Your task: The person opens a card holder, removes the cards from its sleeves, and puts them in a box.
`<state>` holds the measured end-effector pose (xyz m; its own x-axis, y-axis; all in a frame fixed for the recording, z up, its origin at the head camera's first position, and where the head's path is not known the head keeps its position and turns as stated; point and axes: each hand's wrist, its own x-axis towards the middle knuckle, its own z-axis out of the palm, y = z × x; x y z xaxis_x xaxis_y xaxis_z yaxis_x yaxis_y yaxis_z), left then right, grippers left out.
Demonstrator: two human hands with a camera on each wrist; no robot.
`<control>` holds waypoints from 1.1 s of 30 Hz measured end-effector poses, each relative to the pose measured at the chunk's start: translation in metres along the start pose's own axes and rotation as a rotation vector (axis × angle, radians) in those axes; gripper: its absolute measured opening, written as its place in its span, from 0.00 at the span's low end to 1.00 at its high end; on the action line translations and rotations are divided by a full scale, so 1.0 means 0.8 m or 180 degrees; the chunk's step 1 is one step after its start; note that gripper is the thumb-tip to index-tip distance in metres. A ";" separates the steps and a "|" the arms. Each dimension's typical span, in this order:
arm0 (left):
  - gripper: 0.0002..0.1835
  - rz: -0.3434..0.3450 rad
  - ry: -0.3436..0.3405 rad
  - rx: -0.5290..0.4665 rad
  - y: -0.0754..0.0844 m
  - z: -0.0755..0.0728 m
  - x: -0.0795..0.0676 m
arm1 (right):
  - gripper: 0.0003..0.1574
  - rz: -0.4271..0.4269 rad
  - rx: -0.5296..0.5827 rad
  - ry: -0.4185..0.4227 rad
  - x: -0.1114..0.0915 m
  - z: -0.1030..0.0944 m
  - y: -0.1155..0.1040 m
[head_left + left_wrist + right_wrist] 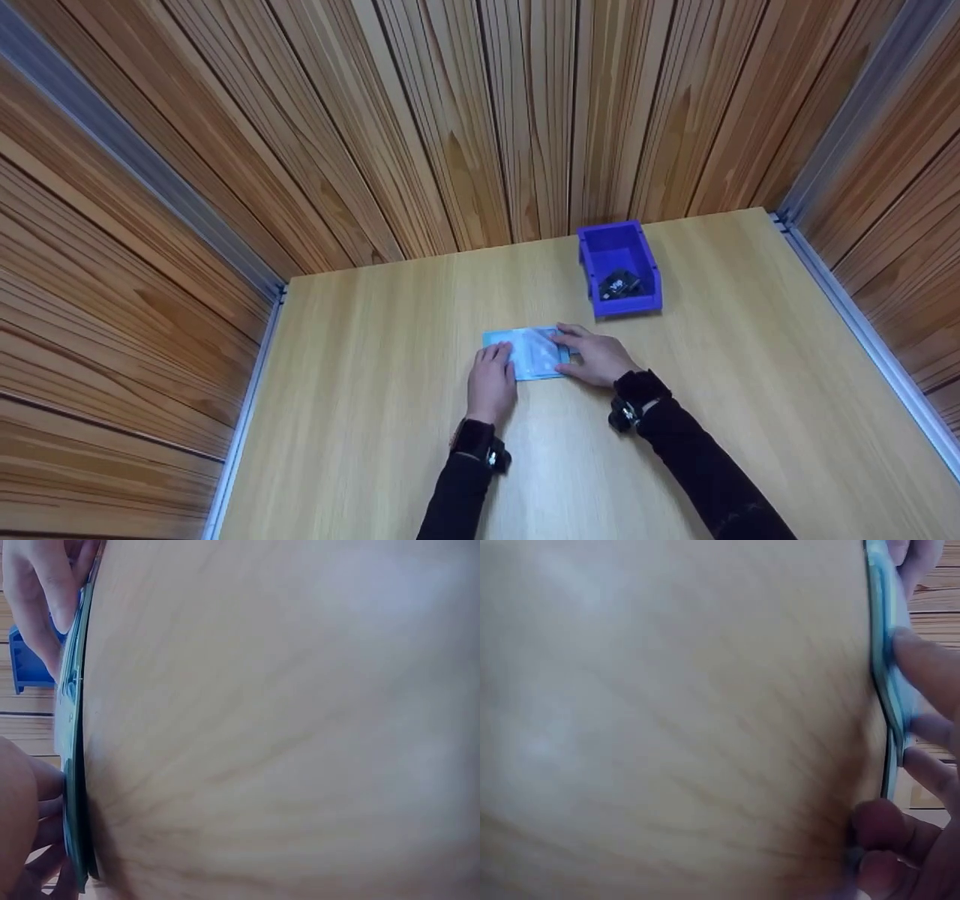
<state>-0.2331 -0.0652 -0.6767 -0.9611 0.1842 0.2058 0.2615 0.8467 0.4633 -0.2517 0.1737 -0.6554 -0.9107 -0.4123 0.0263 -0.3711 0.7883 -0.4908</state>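
Note:
A flat, light blue packet (534, 360) with a shiny, clear-looking surface lies on the table. My left hand (492, 382) rests on its left end with the fingers extended over the top. At the other end my right hand (598, 358) holds the packet with bent fingers and thumb. From the right wrist view, the thumb (926, 671) presses the upper face, and the layered edge (889, 701) bends up slightly off the table. Seen edge-on in the left wrist view, the packet (73, 727) shows stacked thin layers. Its underside is hidden.
Behind the right hand stands a purple open-front bin (646, 259) with small black items (619, 284) bearing white lettering. The wooden table (360, 420) meets a slatted wood wall (465, 150) at the back. Metal rails (870, 341) run along the sides.

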 end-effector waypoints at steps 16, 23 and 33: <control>0.26 -0.0435 -0.0225 -0.0720 -0.006 -0.005 0.002 | 0.09 0.0204 0.0780 0.0679 0.015 0.010 -0.024; 0.30 -0.0279 0.0007 -0.1117 -0.015 -0.015 0.005 | 0.09 0.0183 0.1225 0.0547 0.020 0.015 -0.036; 0.27 -0.0059 0.0117 -0.0781 -0.019 -0.012 0.009 | 0.29 -0.0212 0.0646 -0.0017 0.025 0.034 -0.060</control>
<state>-0.2432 -0.0815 -0.6736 -0.9632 0.1478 0.2246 0.2621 0.7024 0.6618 -0.2469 0.1151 -0.6552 -0.8842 -0.4633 0.0603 -0.3858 0.6512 -0.6535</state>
